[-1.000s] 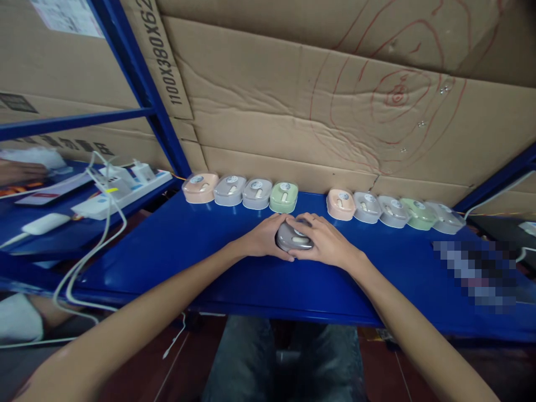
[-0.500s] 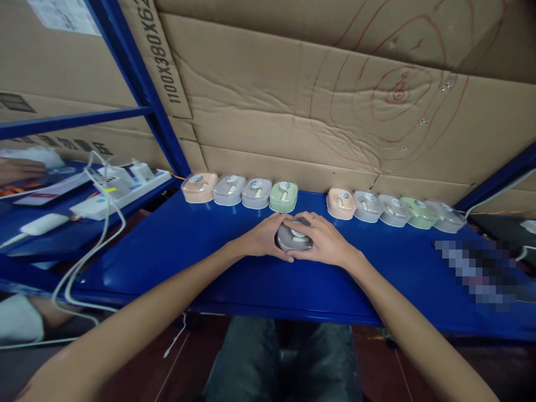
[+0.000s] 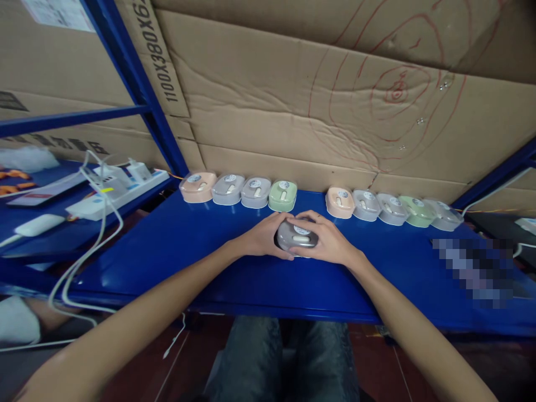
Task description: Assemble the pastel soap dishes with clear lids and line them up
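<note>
Between my two hands is a grey rounded plastic box (image 3: 298, 237) with a see-through lid, a round sticker and a pale oblong piece on top. My left hand (image 3: 266, 235) is curved around its left side, thumb at the near edge. My right hand (image 3: 329, 237) grips the right side, its fingers reaching over the top near the sticker. Beyond them, a similar green box (image 3: 282, 195) ends the left row, beside two grey ones and a peach box (image 3: 197, 187). The box's underside is hidden.
A second row runs right from another peach box (image 3: 339, 202) along the cardboard wall (image 3: 259, 100). All stand on the blue table (image 3: 176, 245). White cables and a power strip (image 3: 117, 195) lie left. A blurred-out object (image 3: 475, 273) is at right.
The box has turned slightly in my hands, and more of its lid and pale piece shows by my right hand. The other person's hand at far left has left the view.
</note>
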`<state>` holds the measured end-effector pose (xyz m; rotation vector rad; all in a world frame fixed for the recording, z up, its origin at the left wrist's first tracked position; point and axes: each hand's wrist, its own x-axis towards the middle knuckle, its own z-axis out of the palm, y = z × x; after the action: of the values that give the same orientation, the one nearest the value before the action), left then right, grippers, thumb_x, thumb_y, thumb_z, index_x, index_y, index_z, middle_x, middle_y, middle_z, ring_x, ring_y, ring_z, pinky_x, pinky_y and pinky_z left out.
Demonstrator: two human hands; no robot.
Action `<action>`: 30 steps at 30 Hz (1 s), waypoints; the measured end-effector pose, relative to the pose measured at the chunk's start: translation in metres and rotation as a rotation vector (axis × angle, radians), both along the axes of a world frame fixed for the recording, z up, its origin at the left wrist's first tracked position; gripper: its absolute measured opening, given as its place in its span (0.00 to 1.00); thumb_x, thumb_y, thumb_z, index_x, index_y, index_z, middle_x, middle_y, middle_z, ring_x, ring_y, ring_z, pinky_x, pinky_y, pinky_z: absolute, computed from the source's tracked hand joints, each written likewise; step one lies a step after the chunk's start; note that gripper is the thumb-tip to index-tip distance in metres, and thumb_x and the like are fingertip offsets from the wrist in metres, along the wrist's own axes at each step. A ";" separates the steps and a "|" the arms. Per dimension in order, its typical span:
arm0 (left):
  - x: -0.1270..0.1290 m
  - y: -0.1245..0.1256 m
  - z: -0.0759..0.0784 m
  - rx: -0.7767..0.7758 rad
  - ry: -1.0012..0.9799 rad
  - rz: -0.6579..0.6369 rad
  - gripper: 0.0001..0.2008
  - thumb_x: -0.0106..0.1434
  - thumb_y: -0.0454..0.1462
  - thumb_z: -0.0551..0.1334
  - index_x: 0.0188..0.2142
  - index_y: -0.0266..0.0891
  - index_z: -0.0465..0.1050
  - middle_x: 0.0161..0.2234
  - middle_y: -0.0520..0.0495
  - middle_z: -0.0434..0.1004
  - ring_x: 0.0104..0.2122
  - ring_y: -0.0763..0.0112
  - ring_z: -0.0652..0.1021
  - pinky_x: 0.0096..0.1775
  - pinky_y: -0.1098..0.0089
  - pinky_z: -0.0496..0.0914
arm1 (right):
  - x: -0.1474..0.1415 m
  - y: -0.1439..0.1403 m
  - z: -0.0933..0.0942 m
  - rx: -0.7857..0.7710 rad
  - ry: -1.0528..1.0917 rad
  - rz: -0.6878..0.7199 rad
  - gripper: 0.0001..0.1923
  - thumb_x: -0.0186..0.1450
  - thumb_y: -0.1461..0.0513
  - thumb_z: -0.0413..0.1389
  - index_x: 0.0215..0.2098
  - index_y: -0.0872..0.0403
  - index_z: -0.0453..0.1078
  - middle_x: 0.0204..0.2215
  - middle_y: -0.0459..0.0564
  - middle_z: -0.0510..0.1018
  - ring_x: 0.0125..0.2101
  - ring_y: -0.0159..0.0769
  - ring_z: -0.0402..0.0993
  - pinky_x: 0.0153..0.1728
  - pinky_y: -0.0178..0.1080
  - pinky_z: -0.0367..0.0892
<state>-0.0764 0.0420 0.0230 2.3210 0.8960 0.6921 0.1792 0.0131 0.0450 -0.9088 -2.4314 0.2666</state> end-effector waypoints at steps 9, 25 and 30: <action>0.000 0.001 -0.002 0.011 -0.002 0.004 0.49 0.50 0.55 0.83 0.65 0.44 0.67 0.63 0.38 0.74 0.63 0.39 0.74 0.63 0.45 0.69 | 0.000 0.002 -0.005 0.023 0.035 0.010 0.39 0.66 0.46 0.72 0.71 0.46 0.72 0.62 0.59 0.76 0.58 0.55 0.79 0.59 0.58 0.76; 0.001 0.006 -0.009 0.017 -0.042 0.005 0.52 0.46 0.54 0.84 0.66 0.45 0.68 0.64 0.37 0.74 0.64 0.38 0.75 0.64 0.41 0.68 | -0.004 0.001 -0.006 0.117 -0.211 -0.036 0.39 0.72 0.40 0.64 0.74 0.46 0.68 0.69 0.62 0.72 0.65 0.62 0.72 0.65 0.66 0.69; 0.001 0.005 -0.009 0.044 -0.044 -0.010 0.51 0.47 0.55 0.84 0.66 0.44 0.69 0.64 0.37 0.75 0.64 0.37 0.74 0.66 0.40 0.67 | -0.006 -0.003 -0.006 0.147 -0.303 -0.063 0.42 0.73 0.40 0.62 0.78 0.47 0.63 0.70 0.64 0.70 0.65 0.65 0.70 0.66 0.69 0.66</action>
<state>-0.0753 0.0471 0.0140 2.3378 0.8573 0.7626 0.1730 0.0101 0.0388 -1.0182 -2.6475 -0.0790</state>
